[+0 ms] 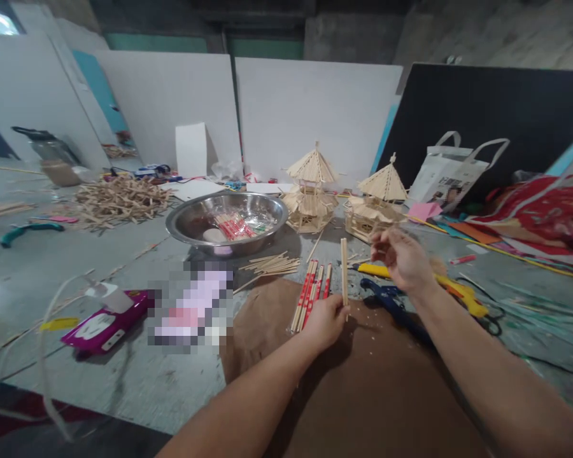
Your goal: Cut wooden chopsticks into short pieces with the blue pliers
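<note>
Left hand (pixel 325 323) clamped the upright stick (pixel 344 270) at its foot; right hand (pixel 402 259), grip state indeterminate, stood just right of its top.

The stick (pixel 344 270) in the left hand (pixel 327 321) is bare pale wood, unvarnished, like the roofed model (pixel 310 191) and the loose heap of sticks (pixel 119 200). The bowl (pixel 226 222) is polished steel, bright with reflections. Under the arms lies a matt brown paper sheet (pixel 363 381). The worktop (pixel 52 280) around it is dull grey and scuffed. The magenta case (pixel 105 321) looks like glossy plastic, and the wrapped chopsticks (pixel 310 292) wear red-printed paper.
</note>
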A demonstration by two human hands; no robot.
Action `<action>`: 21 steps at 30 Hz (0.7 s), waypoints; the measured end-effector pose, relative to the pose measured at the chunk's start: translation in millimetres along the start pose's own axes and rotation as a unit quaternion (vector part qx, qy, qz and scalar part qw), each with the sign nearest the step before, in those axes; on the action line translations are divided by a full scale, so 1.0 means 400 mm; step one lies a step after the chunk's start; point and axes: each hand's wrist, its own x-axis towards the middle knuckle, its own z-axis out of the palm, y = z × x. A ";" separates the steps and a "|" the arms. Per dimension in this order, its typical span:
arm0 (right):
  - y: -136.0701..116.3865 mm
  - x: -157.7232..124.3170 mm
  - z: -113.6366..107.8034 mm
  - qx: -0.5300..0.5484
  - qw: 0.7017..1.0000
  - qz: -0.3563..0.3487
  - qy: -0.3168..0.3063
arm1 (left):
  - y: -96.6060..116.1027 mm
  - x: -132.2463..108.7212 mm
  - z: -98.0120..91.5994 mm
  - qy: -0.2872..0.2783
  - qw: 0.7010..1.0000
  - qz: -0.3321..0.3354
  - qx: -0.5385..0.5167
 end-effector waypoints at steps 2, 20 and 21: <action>0.011 -0.073 -0.007 -0.037 0.996 0.061 -0.051 | 0.001 0.003 -0.001 0.001 1.000 0.013 -0.002; -0.076 -0.345 -0.058 -0.406 0.815 0.205 -0.358 | 0.015 0.035 -0.025 -0.137 0.953 -0.066 -0.263; -0.058 -0.317 -0.052 -0.421 0.844 0.167 -0.287 | 0.016 0.034 -0.027 -0.148 0.954 -0.060 -0.254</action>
